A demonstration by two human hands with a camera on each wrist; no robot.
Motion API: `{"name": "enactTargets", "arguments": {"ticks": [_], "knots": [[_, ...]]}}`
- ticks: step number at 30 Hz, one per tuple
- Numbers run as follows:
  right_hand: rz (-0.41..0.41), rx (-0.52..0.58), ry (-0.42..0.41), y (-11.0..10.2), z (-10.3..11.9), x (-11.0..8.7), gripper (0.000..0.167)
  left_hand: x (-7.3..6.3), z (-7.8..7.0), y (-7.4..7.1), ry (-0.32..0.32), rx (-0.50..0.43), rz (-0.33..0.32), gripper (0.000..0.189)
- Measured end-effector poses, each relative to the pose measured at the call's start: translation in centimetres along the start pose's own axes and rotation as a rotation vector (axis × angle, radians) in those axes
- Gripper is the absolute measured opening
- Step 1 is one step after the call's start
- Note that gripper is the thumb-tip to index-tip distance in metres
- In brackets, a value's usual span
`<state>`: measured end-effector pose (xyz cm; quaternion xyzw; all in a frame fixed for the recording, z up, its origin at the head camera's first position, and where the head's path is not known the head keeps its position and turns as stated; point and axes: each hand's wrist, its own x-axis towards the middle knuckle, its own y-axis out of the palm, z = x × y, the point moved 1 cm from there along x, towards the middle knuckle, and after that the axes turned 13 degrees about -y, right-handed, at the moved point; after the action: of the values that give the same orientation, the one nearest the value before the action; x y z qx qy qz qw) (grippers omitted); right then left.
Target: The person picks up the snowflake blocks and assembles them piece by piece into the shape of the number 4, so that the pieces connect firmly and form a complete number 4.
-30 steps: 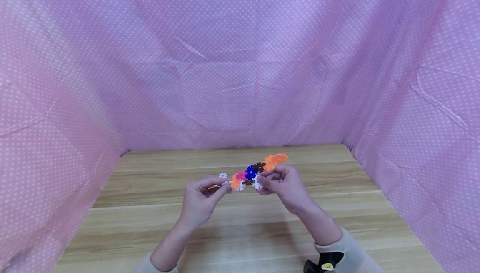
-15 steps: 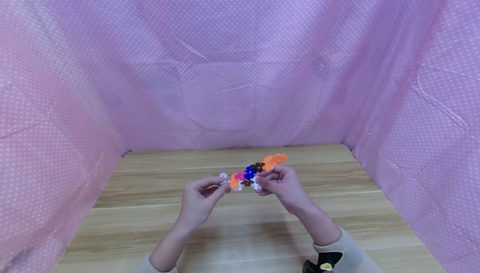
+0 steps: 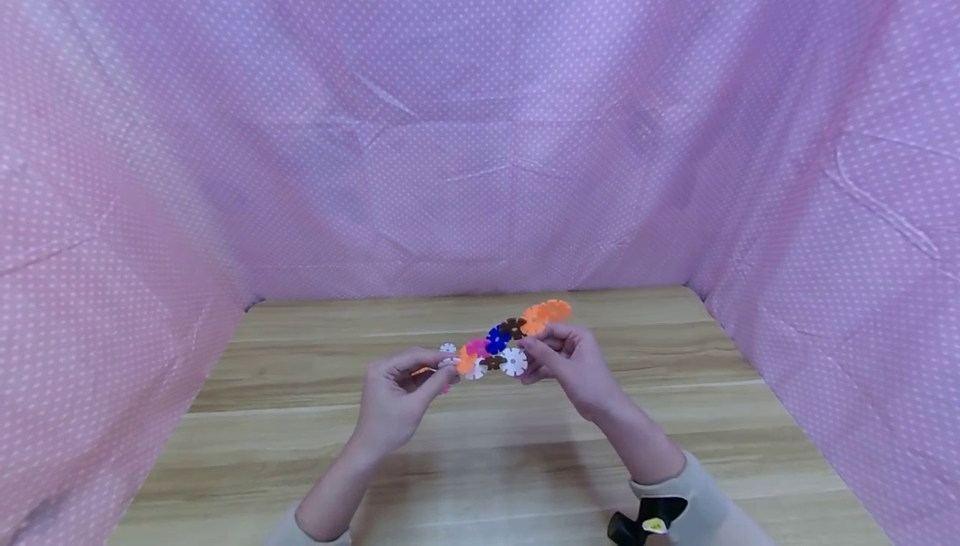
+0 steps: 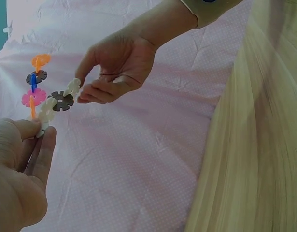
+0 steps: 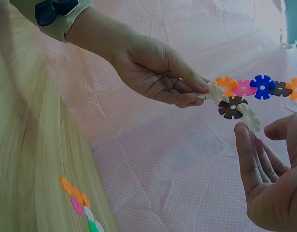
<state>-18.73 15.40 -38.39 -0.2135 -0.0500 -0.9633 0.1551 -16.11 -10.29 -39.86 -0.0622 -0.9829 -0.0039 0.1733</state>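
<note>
My left hand (image 3: 393,404) pinches a white piece of a chain of interlocking flower-shaped discs (image 3: 497,339) between thumb and fingers, above the table. One branch runs through orange, pink, blue and brown to orange discs at the far right. A shorter branch goes through a brown disc (image 5: 230,107) to a white end disc (image 3: 513,361). Right beside that white disc is my right hand (image 3: 581,375). In the right wrist view its thumb and fingers are spread apart, fingertips close to the disc's edge.
More discs, orange, pink, white and green, lie in a group (image 5: 77,197) on the wooden table (image 3: 480,479); my left hand mostly hides them in the head view. Pink dotted cloth (image 3: 480,196) walls the table at the back and both sides.
My right fingers have drawn off the white end disc, which now shows whole. The chain has shifted slightly left, and my left hand keeps its pinch.
</note>
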Motion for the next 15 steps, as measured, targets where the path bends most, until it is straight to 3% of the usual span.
{"name": "enactTargets", "arguments": {"ticks": [6, 11, 15], "knots": [[-0.087, -0.101, 0.049, -0.2, -1.1, 1.0, 0.012, 0.4, -0.3, -0.2, 0.018, 0.004, 0.007, 0.012], [-0.145, -0.196, 0.077, -0.2, -3.8, 1.8, 0.018, 0.5, -0.6, -0.4, 0.001, 0.003, 0.011, 0.012], [-0.147, -0.246, 0.08, 0.3, -5.7, 2.2, 0.017, 0.5, -0.7, -0.5, -0.002, -0.006, 0.015, 0.013]]}}
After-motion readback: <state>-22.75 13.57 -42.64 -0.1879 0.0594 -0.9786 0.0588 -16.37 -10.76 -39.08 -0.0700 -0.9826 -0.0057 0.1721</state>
